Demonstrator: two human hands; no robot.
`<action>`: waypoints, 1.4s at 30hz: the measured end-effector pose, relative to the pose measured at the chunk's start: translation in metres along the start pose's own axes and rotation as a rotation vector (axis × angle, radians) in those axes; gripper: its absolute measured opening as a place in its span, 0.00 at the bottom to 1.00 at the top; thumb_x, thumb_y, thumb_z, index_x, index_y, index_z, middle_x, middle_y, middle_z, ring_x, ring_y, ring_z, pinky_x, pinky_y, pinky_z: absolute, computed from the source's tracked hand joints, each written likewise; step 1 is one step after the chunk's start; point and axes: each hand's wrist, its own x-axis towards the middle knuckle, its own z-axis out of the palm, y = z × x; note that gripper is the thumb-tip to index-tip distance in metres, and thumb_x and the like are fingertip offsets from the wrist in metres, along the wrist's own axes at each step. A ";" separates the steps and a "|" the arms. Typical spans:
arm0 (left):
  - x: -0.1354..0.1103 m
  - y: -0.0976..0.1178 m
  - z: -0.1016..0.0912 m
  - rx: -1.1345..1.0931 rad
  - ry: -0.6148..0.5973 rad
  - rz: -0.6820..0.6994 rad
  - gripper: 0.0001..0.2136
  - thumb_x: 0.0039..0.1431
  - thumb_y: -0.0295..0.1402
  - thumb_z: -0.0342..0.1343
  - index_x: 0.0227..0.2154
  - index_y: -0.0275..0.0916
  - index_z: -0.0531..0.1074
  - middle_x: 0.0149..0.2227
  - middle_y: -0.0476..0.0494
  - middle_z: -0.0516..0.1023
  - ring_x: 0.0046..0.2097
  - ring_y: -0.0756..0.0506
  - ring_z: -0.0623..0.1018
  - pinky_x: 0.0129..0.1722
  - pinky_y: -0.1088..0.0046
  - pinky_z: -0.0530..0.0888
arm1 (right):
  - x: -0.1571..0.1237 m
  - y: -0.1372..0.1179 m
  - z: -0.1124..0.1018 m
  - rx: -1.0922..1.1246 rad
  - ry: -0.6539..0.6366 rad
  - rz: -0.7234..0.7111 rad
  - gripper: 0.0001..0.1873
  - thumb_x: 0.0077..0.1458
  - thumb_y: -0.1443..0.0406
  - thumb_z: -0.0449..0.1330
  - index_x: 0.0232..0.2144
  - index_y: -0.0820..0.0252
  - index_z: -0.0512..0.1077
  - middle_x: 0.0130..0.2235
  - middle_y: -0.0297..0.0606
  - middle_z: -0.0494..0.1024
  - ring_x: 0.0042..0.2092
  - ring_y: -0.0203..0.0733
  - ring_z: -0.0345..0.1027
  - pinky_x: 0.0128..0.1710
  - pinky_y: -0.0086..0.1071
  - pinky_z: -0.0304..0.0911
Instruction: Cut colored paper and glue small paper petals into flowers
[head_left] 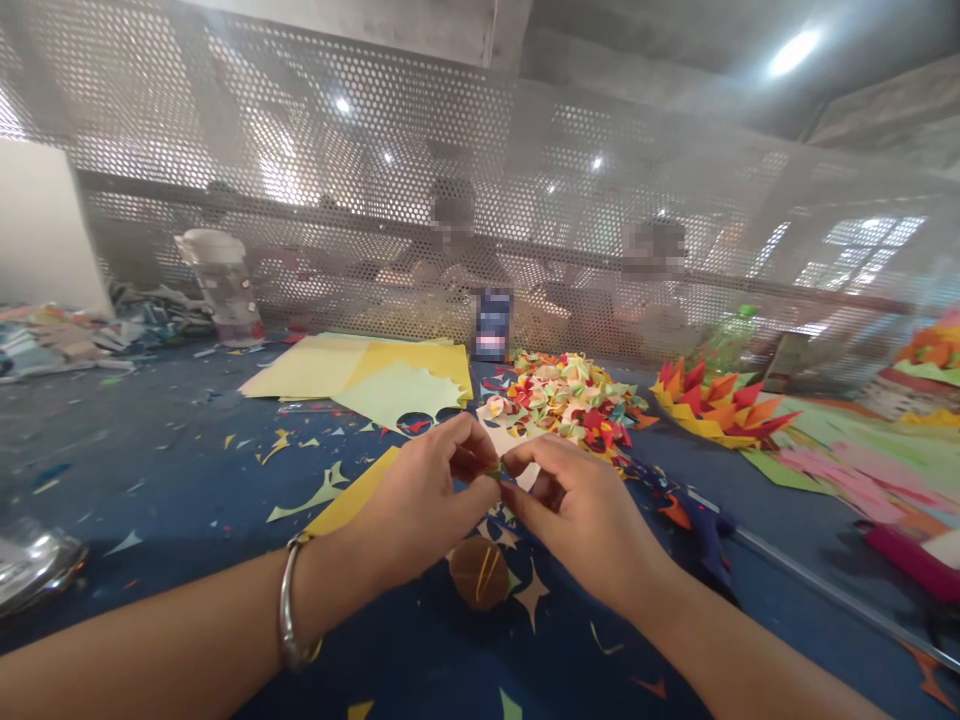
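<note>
In the middle of the head view my left hand (431,490) and my right hand (574,505) meet fingertip to fingertip. Both are closed in a pinch on a small greenish paper piece (494,470), mostly hidden by the fingers. Below them a round brown disc (478,573) lies on the dark blue table, with thin yellow strips across it. Beside the disc is a pale star-shaped paper scrap (532,594). Just beyond my right hand a heap of small folded paper pieces (577,395) spreads out in red, yellow, cream and green.
Yellow and pale green paper sheets (352,366) lie at the back, with round cut-outs along one edge. A phone (493,325) stands behind them. A tumbler (219,285) is at left. A folded-paper flower (720,405), a metal rod (817,580) and a green bottle (735,340) are at right.
</note>
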 end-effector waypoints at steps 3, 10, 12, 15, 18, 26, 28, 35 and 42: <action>0.001 -0.003 0.001 -0.011 -0.006 0.010 0.05 0.48 0.28 0.50 0.30 0.42 0.64 0.31 0.52 0.74 0.33 0.50 0.73 0.30 0.74 0.67 | 0.001 0.000 0.000 0.005 0.003 -0.004 0.01 0.53 0.67 0.58 0.31 0.58 0.69 0.32 0.31 0.70 0.23 0.29 0.60 0.22 0.27 0.58; 0.002 -0.001 0.000 0.033 -0.021 0.056 0.04 0.47 0.31 0.52 0.28 0.40 0.65 0.29 0.50 0.72 0.30 0.50 0.71 0.29 0.73 0.66 | 0.001 0.000 0.000 0.004 -0.019 -0.004 0.02 0.54 0.69 0.56 0.31 0.59 0.69 0.32 0.33 0.70 0.24 0.30 0.59 0.23 0.27 0.58; 0.002 0.000 -0.001 0.030 -0.026 0.059 0.03 0.47 0.31 0.52 0.28 0.40 0.65 0.28 0.51 0.72 0.30 0.50 0.71 0.29 0.73 0.66 | 0.001 -0.001 0.000 0.002 -0.024 -0.008 0.02 0.54 0.69 0.57 0.30 0.59 0.69 0.32 0.33 0.70 0.24 0.31 0.59 0.23 0.28 0.58; 0.001 0.002 -0.001 0.026 -0.042 0.053 0.03 0.47 0.30 0.51 0.27 0.40 0.65 0.27 0.51 0.71 0.29 0.51 0.70 0.28 0.74 0.66 | 0.001 0.000 0.000 0.008 -0.028 -0.012 0.03 0.54 0.69 0.56 0.29 0.59 0.69 0.32 0.34 0.70 0.25 0.31 0.60 0.24 0.28 0.59; 0.000 0.004 -0.002 0.034 -0.071 0.041 0.03 0.47 0.30 0.51 0.27 0.40 0.65 0.27 0.52 0.71 0.28 0.51 0.70 0.28 0.75 0.66 | 0.001 0.000 0.000 0.007 -0.030 -0.022 0.04 0.53 0.70 0.56 0.29 0.58 0.69 0.31 0.33 0.69 0.28 0.33 0.62 0.24 0.27 0.58; -0.001 0.003 -0.003 0.002 -0.111 0.033 0.03 0.49 0.29 0.51 0.29 0.40 0.66 0.27 0.52 0.72 0.29 0.51 0.71 0.29 0.74 0.67 | 0.000 0.001 -0.001 0.002 -0.039 -0.052 0.06 0.53 0.72 0.56 0.26 0.58 0.67 0.30 0.32 0.68 0.30 0.34 0.62 0.25 0.27 0.57; 0.001 0.000 -0.003 -0.052 -0.143 0.037 0.03 0.51 0.31 0.51 0.30 0.39 0.66 0.29 0.50 0.72 0.31 0.50 0.72 0.29 0.74 0.68 | 0.000 0.002 -0.002 -0.008 -0.032 -0.054 0.06 0.53 0.72 0.56 0.26 0.58 0.67 0.29 0.32 0.67 0.30 0.34 0.62 0.26 0.28 0.57; 0.006 -0.012 -0.007 -0.253 -0.268 0.088 0.09 0.49 0.32 0.57 0.34 0.39 0.66 0.33 0.48 0.73 0.34 0.49 0.73 0.35 0.72 0.70 | 0.001 0.002 -0.005 0.007 -0.036 -0.049 0.06 0.56 0.68 0.55 0.27 0.58 0.69 0.29 0.32 0.67 0.26 0.33 0.60 0.25 0.29 0.58; 0.008 -0.013 -0.010 -0.279 -0.312 0.083 0.08 0.49 0.30 0.56 0.34 0.39 0.66 0.32 0.49 0.73 0.34 0.50 0.73 0.36 0.72 0.70 | 0.001 0.004 -0.006 0.034 -0.064 -0.043 0.07 0.56 0.69 0.55 0.26 0.58 0.68 0.28 0.31 0.67 0.26 0.32 0.59 0.25 0.28 0.57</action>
